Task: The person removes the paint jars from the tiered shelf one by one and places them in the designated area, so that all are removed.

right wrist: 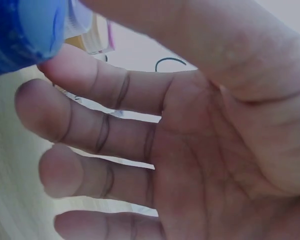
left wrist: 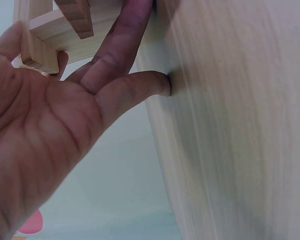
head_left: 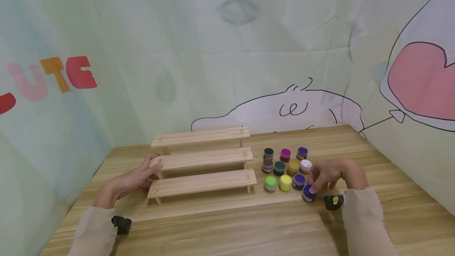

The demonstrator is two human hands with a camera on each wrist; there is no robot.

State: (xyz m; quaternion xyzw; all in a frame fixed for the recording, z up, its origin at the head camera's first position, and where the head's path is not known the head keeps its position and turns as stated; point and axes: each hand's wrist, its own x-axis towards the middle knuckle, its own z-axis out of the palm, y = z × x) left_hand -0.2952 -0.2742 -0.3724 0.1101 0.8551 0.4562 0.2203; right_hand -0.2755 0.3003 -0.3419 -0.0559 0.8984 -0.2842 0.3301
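A three-step wooden rack (head_left: 202,183) stands left of the middle of the table. My left hand (head_left: 136,175) grips the left end of its middle step, the thumb on top; in the left wrist view the end of a plank (left wrist: 37,50) sits between thumb and finger, and other fingers touch the tabletop. On the right, my right hand (head_left: 328,173) pinches a small blue paint jar (head_left: 309,194) between thumb and index finger, its other fingers spread apart in the right wrist view. That jar is at the front right corner of a group of paint jars, beside a purple one (head_left: 299,181).
Several more jars stand in rows right of the rack, among them light green (head_left: 270,183), yellow (head_left: 285,182), white (head_left: 305,165), magenta (head_left: 285,155) and black (head_left: 268,153). A printed cloth backdrop (head_left: 213,70) rises behind the wooden table (head_left: 227,228).
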